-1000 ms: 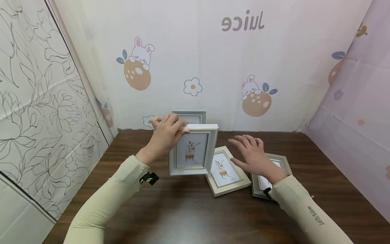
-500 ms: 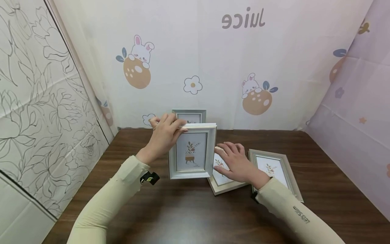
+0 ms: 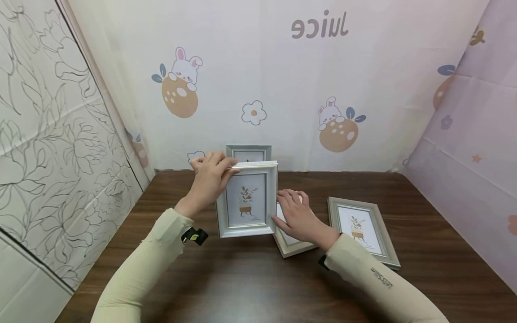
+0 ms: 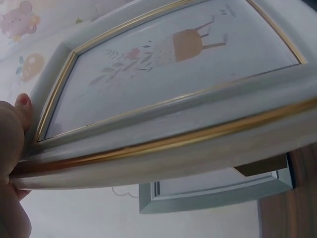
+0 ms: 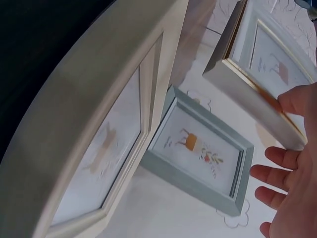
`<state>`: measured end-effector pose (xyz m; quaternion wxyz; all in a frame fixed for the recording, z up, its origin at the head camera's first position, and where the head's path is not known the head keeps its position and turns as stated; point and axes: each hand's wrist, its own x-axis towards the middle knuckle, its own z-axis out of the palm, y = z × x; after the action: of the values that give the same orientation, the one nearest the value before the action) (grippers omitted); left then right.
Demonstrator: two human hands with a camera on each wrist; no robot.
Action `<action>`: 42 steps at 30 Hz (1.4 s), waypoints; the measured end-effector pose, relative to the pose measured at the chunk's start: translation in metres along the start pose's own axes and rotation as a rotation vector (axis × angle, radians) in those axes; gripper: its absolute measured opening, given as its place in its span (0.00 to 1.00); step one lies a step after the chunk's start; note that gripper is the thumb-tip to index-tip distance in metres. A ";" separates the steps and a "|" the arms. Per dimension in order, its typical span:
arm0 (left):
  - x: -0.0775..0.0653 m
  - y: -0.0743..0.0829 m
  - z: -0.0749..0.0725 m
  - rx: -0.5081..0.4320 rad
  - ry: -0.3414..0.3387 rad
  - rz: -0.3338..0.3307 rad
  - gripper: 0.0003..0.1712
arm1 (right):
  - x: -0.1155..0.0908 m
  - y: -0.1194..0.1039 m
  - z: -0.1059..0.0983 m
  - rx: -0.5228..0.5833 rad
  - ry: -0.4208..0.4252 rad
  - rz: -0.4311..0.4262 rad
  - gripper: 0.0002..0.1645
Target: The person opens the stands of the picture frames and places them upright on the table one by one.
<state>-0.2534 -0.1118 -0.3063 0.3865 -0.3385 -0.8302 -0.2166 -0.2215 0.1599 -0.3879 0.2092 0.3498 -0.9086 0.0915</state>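
Observation:
My left hand point(image 3: 208, 184) grips the top left corner of a white picture frame point(image 3: 246, 202) with a gold line, holding it upright above the table, potted-plant print facing me. At its right edge is my right hand point(image 3: 299, 217). In the right wrist view the thumb touches the frame's front border, while the other fingers point(image 5: 271, 177) spread loosely beside the back. Beneath that hand lies a cream picture frame point(image 3: 287, 251), partly covered. A grey-green picture frame point(image 3: 248, 155) stands behind the white one, its lower part hidden in the head view.
A beige-grey picture frame point(image 3: 361, 231) lies face up on the right of the brown wooden table point(image 3: 242, 278). A printed curtain point(image 3: 282, 80) rises behind the table's back edge. A wall with line-drawn flowers point(image 3: 60, 157) borders the left side.
My right hand has moved left from above the beige-grey and cream frames to the white frame's right edge. The white frame has shifted slightly left and tilted a little, still in my left hand.

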 end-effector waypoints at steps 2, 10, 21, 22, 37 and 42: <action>-0.002 -0.003 -0.002 -0.001 0.008 -0.004 0.10 | 0.003 -0.004 0.002 0.002 0.003 0.000 0.26; -0.011 -0.016 -0.011 0.028 0.022 -0.011 0.09 | 0.018 -0.024 0.009 0.048 -0.040 0.028 0.26; -0.028 -0.040 -0.029 0.051 0.033 -0.085 0.09 | 0.050 -0.053 0.029 0.014 -0.072 0.064 0.23; -0.031 -0.043 -0.030 0.052 0.033 -0.096 0.09 | 0.053 -0.056 0.032 0.014 -0.072 0.064 0.24; -0.060 -0.071 -0.037 0.061 0.015 -0.235 0.07 | 0.075 -0.087 0.058 -0.047 -0.176 0.088 0.25; -0.071 -0.077 -0.035 0.060 0.023 -0.255 0.07 | 0.076 -0.091 0.066 -0.072 -0.176 0.081 0.25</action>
<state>-0.2585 -0.2135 -0.3480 0.3754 -0.2160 -0.8680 -0.2429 -0.2314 0.0272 -0.4112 0.1373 0.3117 -0.9395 0.0364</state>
